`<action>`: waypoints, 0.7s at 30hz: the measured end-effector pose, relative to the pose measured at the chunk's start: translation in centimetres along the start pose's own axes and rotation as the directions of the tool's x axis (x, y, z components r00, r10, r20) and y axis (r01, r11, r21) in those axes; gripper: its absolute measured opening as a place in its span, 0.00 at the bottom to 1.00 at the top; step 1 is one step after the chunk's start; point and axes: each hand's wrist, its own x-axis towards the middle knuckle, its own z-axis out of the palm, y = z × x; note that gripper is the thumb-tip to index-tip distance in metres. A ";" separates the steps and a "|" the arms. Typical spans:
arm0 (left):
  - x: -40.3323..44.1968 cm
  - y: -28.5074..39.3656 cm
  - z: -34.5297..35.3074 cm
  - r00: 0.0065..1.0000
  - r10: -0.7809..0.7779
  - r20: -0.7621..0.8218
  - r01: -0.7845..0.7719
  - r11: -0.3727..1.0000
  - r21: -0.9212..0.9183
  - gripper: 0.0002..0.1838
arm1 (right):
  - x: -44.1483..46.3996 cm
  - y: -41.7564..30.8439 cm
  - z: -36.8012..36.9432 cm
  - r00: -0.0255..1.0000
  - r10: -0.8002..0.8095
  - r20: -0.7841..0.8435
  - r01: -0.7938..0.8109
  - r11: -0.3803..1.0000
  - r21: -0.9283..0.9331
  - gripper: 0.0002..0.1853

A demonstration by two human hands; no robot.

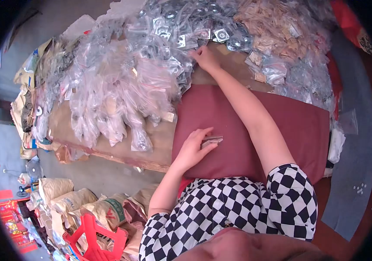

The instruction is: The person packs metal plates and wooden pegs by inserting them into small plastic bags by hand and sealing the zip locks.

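My left hand (196,148) rests over the dark red mat (242,115), its fingers curled around a small clear plastic bag (212,140). Farther forward, my right hand (205,58) reaches to the near edge of a heap of bagged metal parts (186,32); its fingers are pressed together there, and what they hold, if anything, is too small to name. A large pile of filled clear bags (120,87) lies to the left of my hands. At the upper right is a heap of bags with light brown pieces (277,32).
The wooden table's front edge (120,159) runs along the lower left. Large paper sacks (75,200) and a red plastic stool (94,237) stand on the floor at the lower left. A grey strip (357,174) lies to the right.
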 end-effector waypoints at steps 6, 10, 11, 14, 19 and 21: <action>-0.1 -0.8 0.7 0.988 0.113 -0.108 -0.098 0.986 0.135 0.19 | 0.4 -1.8 -1.1 0.997 0.007 0.076 0.010 0.977 -0.213 0.25; -0.9 1.6 0.0 0.995 -0.069 0.068 0.040 0.933 0.359 0.13 | 0.5 -1.7 -0.4 0.993 0.059 0.104 -0.022 0.944 -0.329 0.20; -1.0 1.8 -0.1 0.976 -0.153 0.153 0.089 0.928 0.363 0.10 | 0.6 -1.2 -0.2 0.989 0.030 0.148 0.016 0.954 -0.298 0.17; -2.6 -0.1 0.3 0.984 -0.156 -0.082 0.156 0.988 -0.003 0.09 | 0.4 -1.5 -1.6 0.982 -0.174 0.075 0.186 0.964 -0.191 0.14; -3.0 -3.0 -1.0 0.925 -0.223 -0.308 0.005 0.817 -0.577 0.06 | -1.4 -3.2 -10.2 0.914 -0.404 0.041 0.388 0.899 0.204 0.13; -2.0 -2.5 -1.5 0.903 -0.253 -0.348 -0.030 0.770 -0.637 0.06 | -4.0 -4.1 -13.7 0.907 -0.383 0.176 0.326 0.902 0.282 0.13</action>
